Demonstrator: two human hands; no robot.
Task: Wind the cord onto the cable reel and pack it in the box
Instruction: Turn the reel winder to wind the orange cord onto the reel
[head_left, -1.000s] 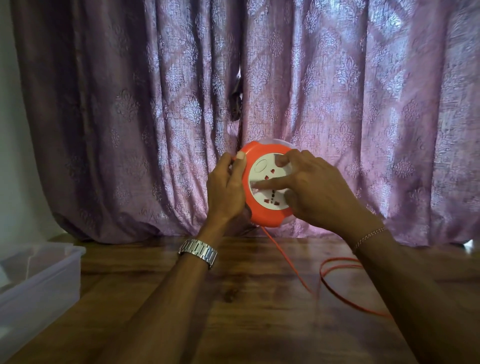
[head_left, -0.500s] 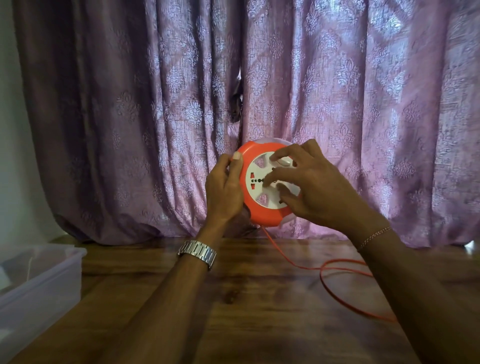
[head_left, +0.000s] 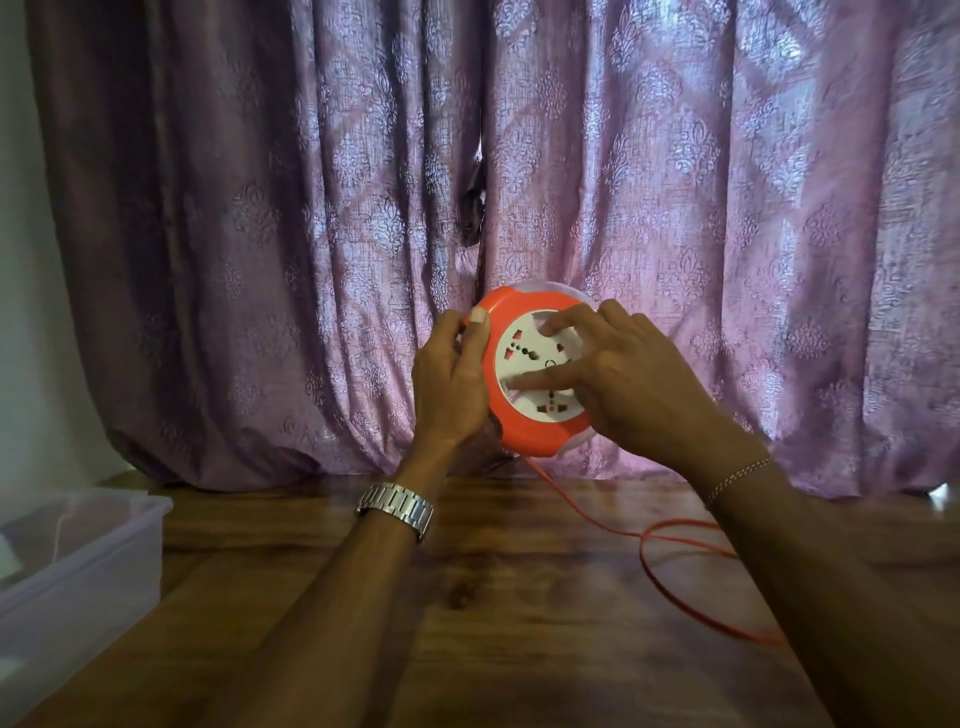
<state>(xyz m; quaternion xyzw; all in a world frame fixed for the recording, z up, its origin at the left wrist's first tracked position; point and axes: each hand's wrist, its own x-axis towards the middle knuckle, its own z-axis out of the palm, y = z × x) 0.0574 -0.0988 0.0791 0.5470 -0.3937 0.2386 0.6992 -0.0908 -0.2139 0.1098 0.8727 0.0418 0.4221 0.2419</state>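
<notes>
The cable reel (head_left: 535, 371) is held upright in the air above the tabletop (head_left: 519, 623), in front of a patterned purple curtain (head_left: 260, 208). The left hand (head_left: 452, 384) is clamped on the orange rim at the reel's left edge, thumb over the front and fingers behind. The right hand (head_left: 628, 379) lies on the white socket face (head_left: 530, 374), fingers spread and pressing on it, not closed round anything; one fingertip sits near the lower left of the face, another near the top.

The winding step is in hand, as I judge it: the left hand steadies the housing while the right turns the centre disc. The orange cord (head_left: 670, 540) leaves the bottom of the reel, runs down to the tabletop and lies there in a loose loop on the right, its far end out of view, so a good deal is yet to be taken in.

The next move calls for more turns of the disc, with the cord left free to feed without snagging in its own loop. Only then does the reel go into the clear plastic box (head_left: 78, 571), which stands open at the left edge of the tabletop, well apart from the reel.

No brand, label or writing can be read on the reel or box; the socket face shows only pin holes and red shutters.
</notes>
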